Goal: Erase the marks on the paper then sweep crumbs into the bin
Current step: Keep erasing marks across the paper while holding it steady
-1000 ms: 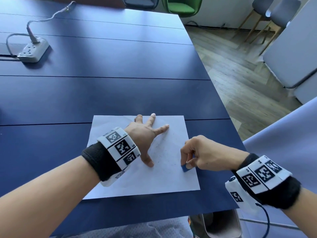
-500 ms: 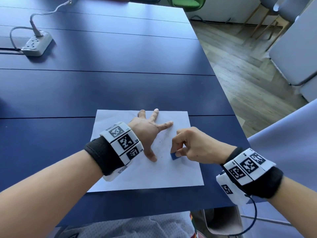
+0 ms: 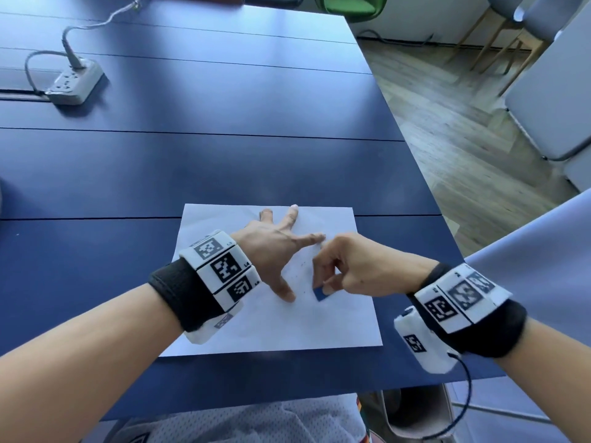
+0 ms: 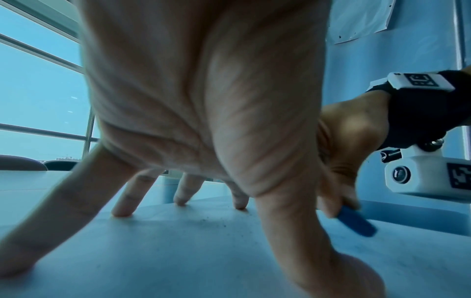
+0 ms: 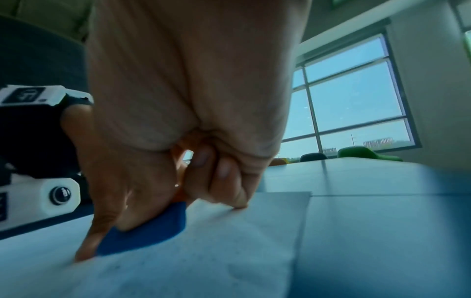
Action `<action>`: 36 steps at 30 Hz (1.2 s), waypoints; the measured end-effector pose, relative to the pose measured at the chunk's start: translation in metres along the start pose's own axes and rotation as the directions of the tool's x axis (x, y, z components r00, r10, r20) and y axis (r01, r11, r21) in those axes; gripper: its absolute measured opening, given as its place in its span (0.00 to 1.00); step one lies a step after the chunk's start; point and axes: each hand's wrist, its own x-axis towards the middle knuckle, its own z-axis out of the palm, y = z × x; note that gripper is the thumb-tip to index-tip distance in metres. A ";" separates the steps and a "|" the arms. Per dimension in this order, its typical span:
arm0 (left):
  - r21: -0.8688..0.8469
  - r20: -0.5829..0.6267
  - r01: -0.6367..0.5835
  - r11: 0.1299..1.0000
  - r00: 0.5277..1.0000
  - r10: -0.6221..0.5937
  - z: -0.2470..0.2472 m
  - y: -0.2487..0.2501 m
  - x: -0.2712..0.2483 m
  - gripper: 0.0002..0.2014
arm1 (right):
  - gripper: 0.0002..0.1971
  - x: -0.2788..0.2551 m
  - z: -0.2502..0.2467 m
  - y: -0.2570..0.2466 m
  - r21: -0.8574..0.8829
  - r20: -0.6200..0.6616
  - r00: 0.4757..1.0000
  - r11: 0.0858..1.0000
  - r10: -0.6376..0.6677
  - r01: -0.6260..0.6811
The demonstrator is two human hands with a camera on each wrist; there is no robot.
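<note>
A white sheet of paper (image 3: 268,327) lies on the dark blue table (image 3: 192,161), near its front edge. My left hand (image 3: 275,247) is spread on the paper with straight fingers, pressing it flat; its fingertips (image 4: 122,211) touch the sheet. My right hand (image 3: 345,266) pinches a small blue eraser (image 3: 319,294) and holds it down on the paper just right of my left thumb. The eraser (image 5: 150,227) shows under my curled right fingers, and again as a blue edge (image 4: 356,223) in the left wrist view. Small dark crumbs (image 3: 302,265) dot the paper between my hands.
A grey power strip (image 3: 75,83) with its cable sits at the table's far left. The table's right edge drops to a wooden floor (image 3: 463,129) with grey chairs (image 3: 550,100). A green chair (image 3: 348,6) stands beyond the far end. A grey chair seat (image 3: 415,417) shows below the front edge.
My right hand has slid the eraser to the left across the paper, from near the sheet's right edge to close beside my left thumb. My left hand has stayed spread on the sheet.
</note>
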 end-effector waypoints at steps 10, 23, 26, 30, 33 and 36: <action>0.012 0.088 0.037 0.999 0.995 -0.038 0.003 0.001 -0.001 0.75 | 0.12 0.000 0.011 0.000 -0.035 0.080 0.996 0.999 -0.030 0.033; 0.017 0.104 0.050 0.999 0.993 -0.052 0.002 0.002 0.000 0.74 | 0.14 -0.004 0.013 0.004 -0.014 -0.116 0.989 0.996 -0.087 0.086; 0.023 0.108 0.060 0.998 0.992 -0.063 0.001 0.003 -0.001 0.74 | 0.17 -0.020 0.012 0.008 0.018 0.029 0.999 0.999 -0.044 0.044; 0.030 0.117 0.069 0.997 0.991 -0.072 0.002 0.004 -0.002 0.74 | 0.16 -0.017 0.008 0.014 -0.036 -0.019 1.000 0.999 0.011 -0.011; 0.038 0.114 0.065 0.997 0.991 -0.069 0.002 0.004 -0.001 0.74 | 0.14 -0.020 0.015 0.020 0.019 -0.135 0.991 1.000 -0.002 0.005; 0.039 0.118 0.072 0.997 0.990 -0.077 0.001 0.004 -0.002 0.74 | 0.14 -0.032 0.015 0.025 0.007 -0.001 1.000 1.000 0.017 -0.017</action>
